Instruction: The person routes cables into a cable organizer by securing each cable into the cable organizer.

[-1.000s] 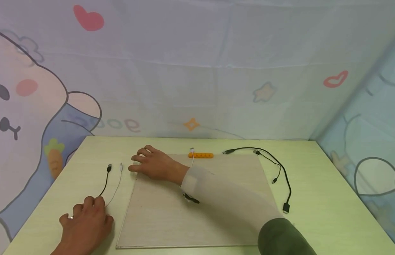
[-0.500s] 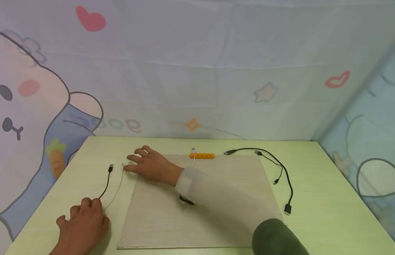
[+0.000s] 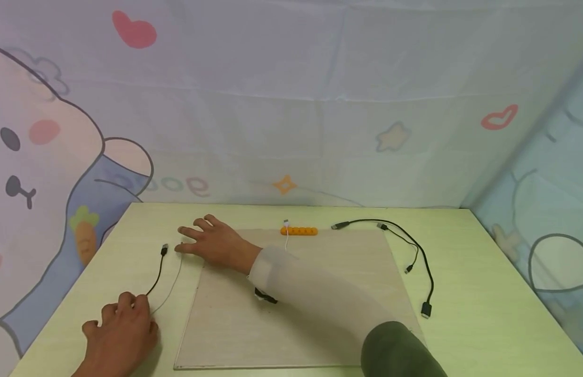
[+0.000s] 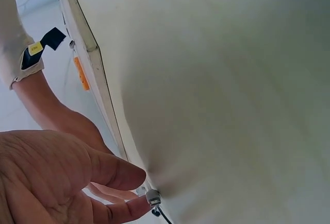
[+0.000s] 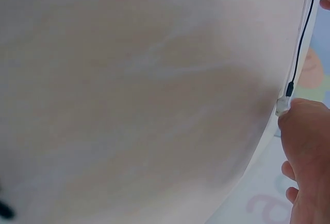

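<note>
In the head view my left hand (image 3: 122, 335) rests over the near ends of a black USB cable (image 3: 159, 272) and a thin white cable (image 3: 176, 280). The left wrist view has its thumb and a finger apart, with a fingertip at a grey cable connector (image 4: 153, 197). My right hand (image 3: 218, 243) reaches across to the far end of the white cable, fingers spread, its thumb covering the plug. Beside that thumb, a whitish connector (image 5: 282, 105) shows in the right wrist view. The black cable's USB plug (image 3: 164, 250) lies just left of it. Firm contact cannot be judged.
A thin board (image 3: 272, 335) covers the middle of the table. At its far edge, an orange cable holder (image 3: 301, 231) carries a white USB plug (image 3: 286, 223). To the right lie a long black cable (image 3: 425, 262) and a short black cable (image 3: 404, 239).
My right hand has moved left, from over the board's far left corner onto the white cable's plug. My left hand has shifted slightly left and stays over the cables' near ends.
</note>
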Available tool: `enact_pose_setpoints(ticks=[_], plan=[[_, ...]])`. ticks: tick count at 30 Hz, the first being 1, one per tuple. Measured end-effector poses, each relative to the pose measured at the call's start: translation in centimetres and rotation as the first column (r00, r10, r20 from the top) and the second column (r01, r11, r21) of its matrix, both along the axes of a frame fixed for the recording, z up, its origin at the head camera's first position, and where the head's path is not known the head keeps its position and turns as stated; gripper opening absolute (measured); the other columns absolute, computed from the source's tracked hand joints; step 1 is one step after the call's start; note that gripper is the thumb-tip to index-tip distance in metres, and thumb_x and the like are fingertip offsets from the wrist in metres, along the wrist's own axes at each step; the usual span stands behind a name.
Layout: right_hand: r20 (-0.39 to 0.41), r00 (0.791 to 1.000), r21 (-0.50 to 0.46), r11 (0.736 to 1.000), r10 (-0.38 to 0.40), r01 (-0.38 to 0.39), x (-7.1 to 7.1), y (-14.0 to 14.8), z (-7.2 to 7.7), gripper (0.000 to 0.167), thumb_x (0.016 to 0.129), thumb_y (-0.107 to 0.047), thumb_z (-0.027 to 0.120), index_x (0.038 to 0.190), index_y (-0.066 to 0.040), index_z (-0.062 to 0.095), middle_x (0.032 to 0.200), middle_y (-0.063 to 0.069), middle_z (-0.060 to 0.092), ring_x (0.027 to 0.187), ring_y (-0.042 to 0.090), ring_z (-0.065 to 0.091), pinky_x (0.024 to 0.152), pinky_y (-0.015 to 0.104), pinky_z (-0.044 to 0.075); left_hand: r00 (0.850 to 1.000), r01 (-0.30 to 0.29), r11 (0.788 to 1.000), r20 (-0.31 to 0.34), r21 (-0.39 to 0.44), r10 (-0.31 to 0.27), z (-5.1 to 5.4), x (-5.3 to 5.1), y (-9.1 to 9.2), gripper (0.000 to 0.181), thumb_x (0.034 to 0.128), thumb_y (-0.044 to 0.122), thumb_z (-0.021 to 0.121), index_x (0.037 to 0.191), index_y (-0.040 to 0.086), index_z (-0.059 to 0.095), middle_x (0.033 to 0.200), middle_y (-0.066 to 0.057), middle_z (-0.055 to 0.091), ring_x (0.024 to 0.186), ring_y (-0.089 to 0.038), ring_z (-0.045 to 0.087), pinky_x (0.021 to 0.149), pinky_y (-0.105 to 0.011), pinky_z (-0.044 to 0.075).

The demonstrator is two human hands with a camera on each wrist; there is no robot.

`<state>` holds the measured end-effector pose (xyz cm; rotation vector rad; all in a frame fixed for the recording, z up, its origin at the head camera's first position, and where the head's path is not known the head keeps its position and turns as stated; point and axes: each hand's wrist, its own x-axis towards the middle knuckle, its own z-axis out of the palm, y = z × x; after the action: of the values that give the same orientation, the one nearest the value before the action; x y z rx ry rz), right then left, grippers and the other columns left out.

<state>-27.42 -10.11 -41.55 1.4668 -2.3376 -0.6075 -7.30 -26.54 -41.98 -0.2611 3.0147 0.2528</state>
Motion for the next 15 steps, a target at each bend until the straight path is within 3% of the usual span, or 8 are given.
enact_pose_setpoints(ticks=[7, 15], plan=[[-0.004, 1.0, 0.023, 1.0, 0.012, -0.012, 0.0, -0.5, 0.0, 0.057, 0.117, -0.026, 0.061, 0.165, -0.054, 0.047, 0.184, -0.013, 0.037, 0.16, 0.017, 0.046, 0.136, 0.04, 0.035, 1.0, 0.003, 1.0, 0.015, 0.014, -0.003, 0.2, -0.1, -0.7, 0.022, 0.1008, 0.009, 0.065, 0.112, -0.008, 0.058, 0.13, -0.038, 0.05, 0.122, -0.07, 0.048, 0.087, -0.083, 0.039], [-0.025, 1.0, 0.036, 0.999, 0.005, -0.004, 0.0, -1.2, -0.1, 0.053, 0.121, -0.023, 0.051, 0.164, -0.054, 0.048, 0.183, -0.014, 0.038, 0.16, 0.016, 0.047, 0.136, 0.039, 0.035, 0.999, -0.005, 1.0, 0.053, 0.021, 0.004, 0.0, -0.5, -1.1, 0.02, 0.1011, 0.011, 0.068, 0.112, -0.005, 0.061, 0.131, -0.036, 0.052, 0.125, -0.071, 0.047, 0.093, -0.09, 0.036]])
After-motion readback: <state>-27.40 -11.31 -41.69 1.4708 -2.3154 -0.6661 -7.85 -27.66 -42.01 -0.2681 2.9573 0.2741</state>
